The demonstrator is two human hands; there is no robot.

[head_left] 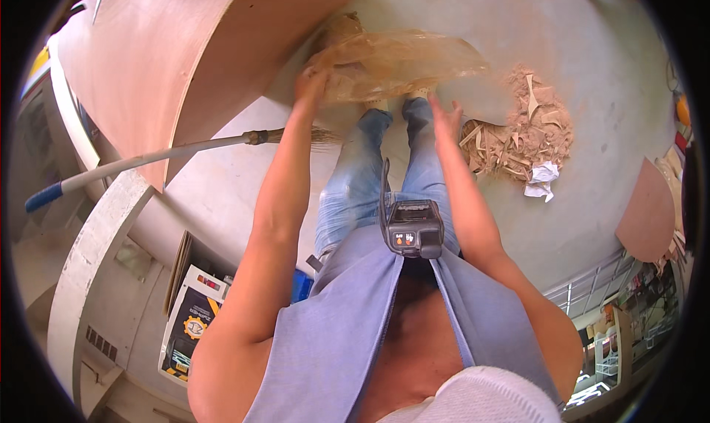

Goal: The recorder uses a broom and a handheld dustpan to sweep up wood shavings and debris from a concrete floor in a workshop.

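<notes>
A translucent yellowish plastic bag [403,64] stretches out in front of my feet, dusty and partly see-through. My left hand [312,86] is closed on its left end. Just below the bag's right part, my right hand [447,120] has its fingers apart and nothing in them. To the right of that hand, a heap of sawdust and wood scraps [529,127] lies on the floor. Crumpled white paper [542,180] rests on the heap's near edge. Beyond my left forearm, a broom [166,154] slants, its bristles [318,135] partly hidden by the arm.
Large curved plywood sheets [159,53] stand at the upper left. A pale curved panel [92,275] and a printed box [194,323] are at the lower left. On the right, a brown board piece [647,214] lies near other offcuts. The grey floor [592,90] carries scattered dust.
</notes>
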